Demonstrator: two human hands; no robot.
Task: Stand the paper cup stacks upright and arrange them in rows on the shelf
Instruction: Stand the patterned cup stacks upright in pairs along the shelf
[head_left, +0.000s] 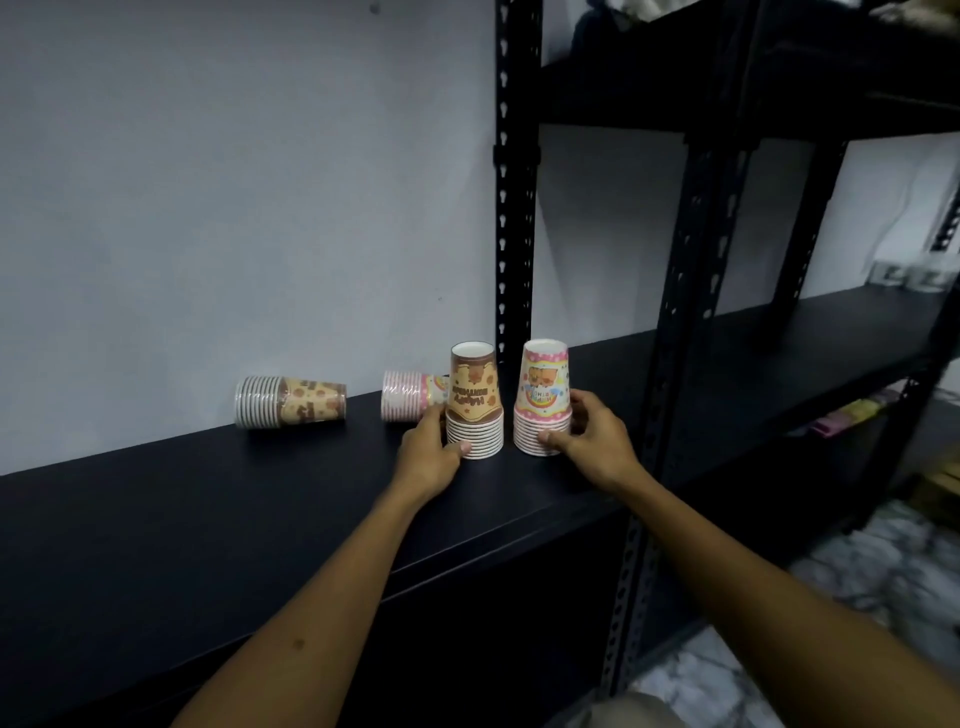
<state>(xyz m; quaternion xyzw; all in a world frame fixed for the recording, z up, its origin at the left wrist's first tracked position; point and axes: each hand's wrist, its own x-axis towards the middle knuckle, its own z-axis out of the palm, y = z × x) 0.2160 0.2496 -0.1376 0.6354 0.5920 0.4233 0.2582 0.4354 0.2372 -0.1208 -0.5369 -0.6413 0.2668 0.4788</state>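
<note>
1. A person's left hand (434, 451) grips the ringed base of a brown-and-tan printed paper cup stack (475, 401), thumb in front and fingers curled behind it.
2. The right hand (592, 434) grips a pink-and-white printed paper cup stack (543, 399), thumb pressed against its lower rims.
3. Both stacks stand rim-down, side by side but apart, on the black shelf board (260, 499), near the slotted black metal upright (515, 171).
4. Behind the left hand, a second pink paper cup stack (410, 396) lies on its side against the pale grey wall (234, 197).
5. Farther left, well apart, a second brown paper cup stack (288, 401) also lies on its side.
</note>
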